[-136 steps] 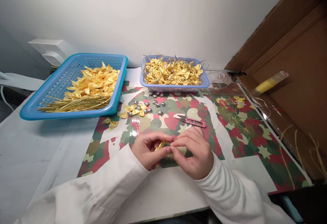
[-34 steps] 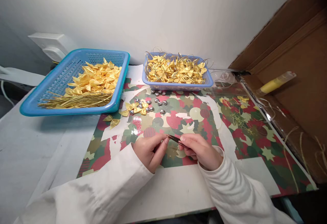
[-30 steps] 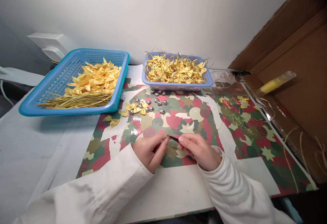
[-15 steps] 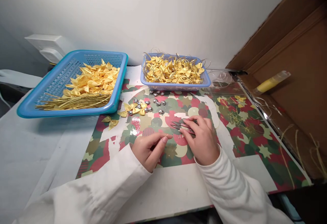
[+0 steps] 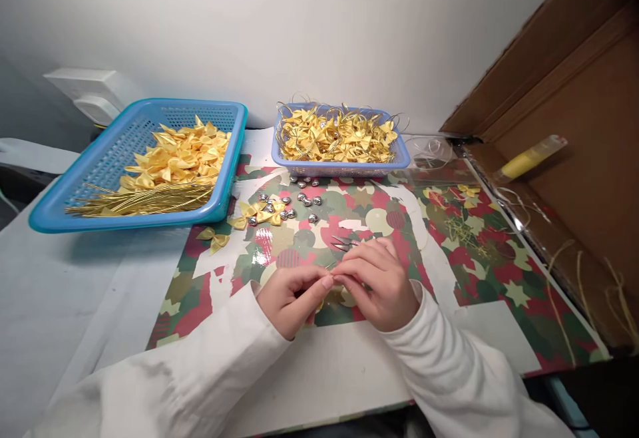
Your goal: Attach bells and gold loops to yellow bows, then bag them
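My left hand and my right hand meet fingertip to fingertip over the patterned sheet, both closed in a pinch. A short bit of thin gold cord shows at the pinched tips; the rest is hidden by the fingers. Some yellow shows beneath my left hand, too covered to make out. Just beyond my right hand lie small dark snips, blades pointing left and handles hidden behind the fingers. Farther off, several silver bells and yellow ribbon bows lie loose on the sheet.
A blue basket at left holds yellow bows and a bundle of gold cords. The smaller basket at the back is heaped with bows on looped cords. Cord scraps lie at right, beside a cardboard wall.
My right hand has come away from the snips and moved left and nearer, so its fingertips meet those of my left hand. The snips stay on the sheet.
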The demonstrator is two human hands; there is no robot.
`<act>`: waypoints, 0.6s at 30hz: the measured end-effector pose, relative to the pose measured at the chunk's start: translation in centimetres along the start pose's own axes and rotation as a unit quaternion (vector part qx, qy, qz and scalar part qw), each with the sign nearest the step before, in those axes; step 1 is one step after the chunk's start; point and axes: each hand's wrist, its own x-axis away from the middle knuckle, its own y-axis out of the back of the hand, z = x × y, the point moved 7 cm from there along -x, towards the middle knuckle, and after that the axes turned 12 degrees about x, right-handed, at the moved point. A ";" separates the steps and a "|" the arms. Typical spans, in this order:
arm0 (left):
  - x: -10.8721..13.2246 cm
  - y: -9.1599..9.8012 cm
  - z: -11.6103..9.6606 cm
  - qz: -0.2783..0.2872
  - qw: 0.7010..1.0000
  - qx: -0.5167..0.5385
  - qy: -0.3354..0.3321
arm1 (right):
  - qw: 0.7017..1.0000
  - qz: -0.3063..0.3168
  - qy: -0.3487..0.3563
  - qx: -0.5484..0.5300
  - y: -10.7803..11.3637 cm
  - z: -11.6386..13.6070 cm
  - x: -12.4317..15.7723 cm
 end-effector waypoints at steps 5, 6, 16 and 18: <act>-0.4 1.2 -1.5 0.013 0.995 -0.056 -0.080 | 0.999 0.017 -0.048 0.008 -0.3 -0.6 0.3; -0.5 1.7 -2.1 -0.007 0.988 -0.099 -0.118 | 0.998 0.022 -0.052 0.011 -0.4 -0.7 0.3; 2.2 1.2 -6.2 -0.109 0.818 -0.411 -0.388 | 0.999 0.023 -0.037 0.016 -0.4 -0.2 0.2; 2.0 0.9 -5.5 -0.085 0.828 -0.422 -0.359 | 0.999 0.016 -0.028 0.015 -0.3 0.0 0.1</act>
